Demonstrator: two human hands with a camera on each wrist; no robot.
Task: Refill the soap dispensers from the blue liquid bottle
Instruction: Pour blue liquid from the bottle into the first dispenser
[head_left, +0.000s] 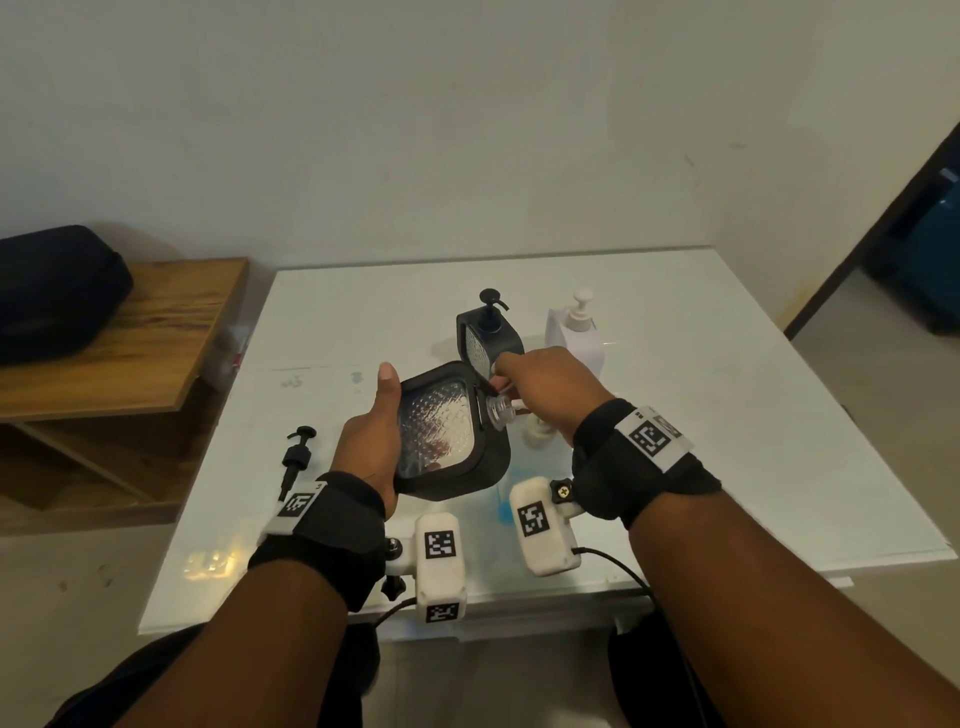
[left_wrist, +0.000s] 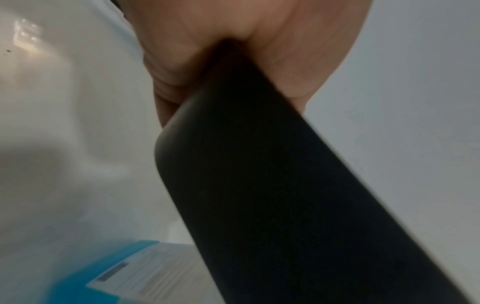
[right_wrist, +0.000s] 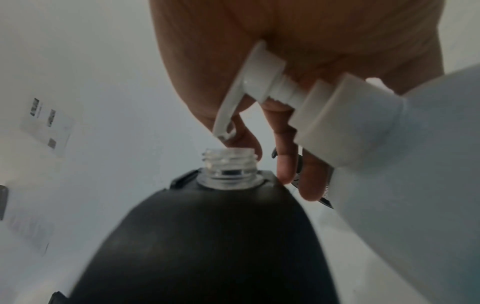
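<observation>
While left hand (head_left: 371, 447) grips black dimpled-glass dispenser (head_left: 447, 434), threaded clear neck (right_wrist: 230, 168), white plastic pump (right_wrist: 257, 86).

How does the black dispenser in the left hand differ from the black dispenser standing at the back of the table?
The held dispenser is tilted on its side in the left hand; the back dispenser stands upright on the table. The held one has no pump, its clear threaded neck is open; the back one carries its black pump. Both share a black frame around a textured clear panel.
</observation>
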